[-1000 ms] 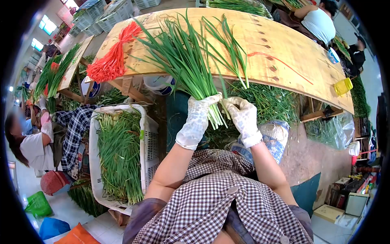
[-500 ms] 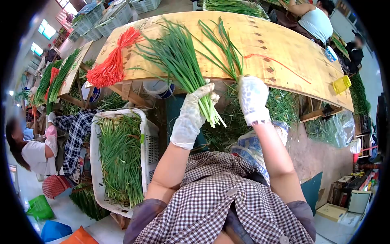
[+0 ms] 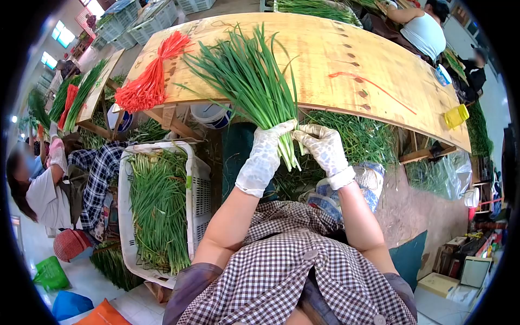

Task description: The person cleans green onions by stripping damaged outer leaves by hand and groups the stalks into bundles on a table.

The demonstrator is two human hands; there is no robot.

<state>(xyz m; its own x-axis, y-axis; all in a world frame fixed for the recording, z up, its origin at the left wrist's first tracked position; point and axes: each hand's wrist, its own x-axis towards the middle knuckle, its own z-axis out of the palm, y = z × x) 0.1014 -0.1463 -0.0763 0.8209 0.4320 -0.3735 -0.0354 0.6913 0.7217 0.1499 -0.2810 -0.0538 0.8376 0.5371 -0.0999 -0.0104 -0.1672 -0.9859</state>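
My left hand (image 3: 265, 149), in a thin whitish patterned glove, is wrapped round the lower stems of a bunch of green chives (image 3: 252, 81). The leaves fan out over the wooden table, and the pale cut ends stick out below the fist. Close against it on the right is my right hand (image 3: 322, 146), gloved the same way. Its thumb and fingers are pinched together at the stems on the bunch's right side, where a few pale ends show under the fingertips. A red tie strip (image 3: 374, 92) lies on the table (image 3: 319, 49) ahead of my right hand.
A bundle of red strips (image 3: 146, 86) lies at the table's left end, a yellow cup (image 3: 456, 116) at its right end. Left of me stands a white crate (image 3: 127, 216) full of chives. Loose greens lie under the table. Other people sit left and far right.
My right hand has come left from the table edge to my left hand, and the loose chives it held have joined the bunch. The bunch has shifted slightly right.
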